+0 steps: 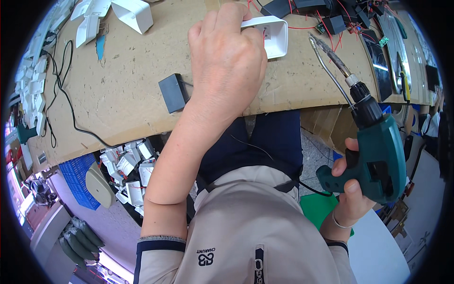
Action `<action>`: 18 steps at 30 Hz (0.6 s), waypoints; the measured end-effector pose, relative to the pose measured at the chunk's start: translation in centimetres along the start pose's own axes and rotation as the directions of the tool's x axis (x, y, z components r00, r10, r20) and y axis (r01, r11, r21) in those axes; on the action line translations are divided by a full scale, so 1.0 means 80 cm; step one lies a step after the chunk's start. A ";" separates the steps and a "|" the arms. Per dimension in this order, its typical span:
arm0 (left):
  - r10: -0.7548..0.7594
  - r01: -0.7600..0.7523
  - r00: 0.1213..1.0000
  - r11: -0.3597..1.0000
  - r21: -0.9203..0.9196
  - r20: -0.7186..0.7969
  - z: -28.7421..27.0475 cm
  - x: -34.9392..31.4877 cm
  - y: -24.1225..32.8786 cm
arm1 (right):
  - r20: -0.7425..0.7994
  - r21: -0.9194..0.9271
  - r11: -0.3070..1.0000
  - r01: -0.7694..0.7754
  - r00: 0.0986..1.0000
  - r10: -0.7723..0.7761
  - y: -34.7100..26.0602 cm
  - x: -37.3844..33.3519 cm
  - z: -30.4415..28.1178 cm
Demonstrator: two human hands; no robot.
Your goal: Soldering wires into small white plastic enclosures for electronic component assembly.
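At the cardboard-topped counter, the white housing sat against the left grip, its closure undeterminable; the right grip held the green soldering gun clear. Positioning appeared underway; soldering would require steadying the housing.

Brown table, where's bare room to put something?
Bare patches: between the black cable and lone dark box; between the white casing and near table edge. Crowded: white parts along the left, red wires and dark boxes top right.

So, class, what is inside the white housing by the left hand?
A bit of red wire shows inside the white housing; the left hand hides its left part.
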State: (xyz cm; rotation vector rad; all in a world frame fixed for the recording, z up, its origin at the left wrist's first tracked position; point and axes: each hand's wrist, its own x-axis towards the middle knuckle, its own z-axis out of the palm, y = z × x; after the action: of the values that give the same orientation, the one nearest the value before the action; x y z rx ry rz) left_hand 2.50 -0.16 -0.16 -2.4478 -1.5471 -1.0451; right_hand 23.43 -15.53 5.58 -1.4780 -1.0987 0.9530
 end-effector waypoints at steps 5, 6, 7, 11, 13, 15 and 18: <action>-0.026 0.025 0.999 0.998 -0.063 -0.025 0.014 -0.012 -0.005 | 0.058 0.171 0.984 -0.050 0.997 0.041 0.016 0.009 -0.012; -0.012 0.010 0.999 0.998 -0.067 -0.031 0.013 -0.012 -0.005 | 0.089 0.236 0.968 -0.087 0.994 0.068 0.021 0.010 -0.016; 0.003 -0.006 0.999 0.998 -0.070 -0.036 0.012 -0.012 -0.006 | 0.089 0.238 0.968 -0.081 0.994 0.062 0.025 0.011 -0.019; 0.005 -0.007 1.000 0.995 -0.100 -0.021 0.011 -0.012 -0.006 | 0.216 0.508 0.843 -0.178 0.973 0.076 0.045 0.016 -0.036; -0.006 0.003 1.000 0.990 -0.140 -0.021 0.012 -0.011 -0.006 | 0.262 0.599 0.774 -0.206 0.964 0.053 0.053 0.018 -0.042; 0.004 -0.008 1.000 0.988 -0.154 -0.028 0.015 -0.012 -0.008 | 0.301 0.694 0.671 -0.260 0.952 0.058 0.060 0.019 -0.047; 0.038 -0.046 0.998 0.988 -0.145 -0.057 0.010 -0.015 -0.013 | 0.292 0.710 0.650 -0.271 0.953 0.079 0.068 0.021 -0.053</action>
State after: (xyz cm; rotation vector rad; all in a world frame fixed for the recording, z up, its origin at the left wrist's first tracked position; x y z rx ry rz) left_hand 1.79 -0.25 -1.76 -2.5098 -1.4457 -1.2481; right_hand 28.73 -15.35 0.92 -0.7902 -0.5768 1.5290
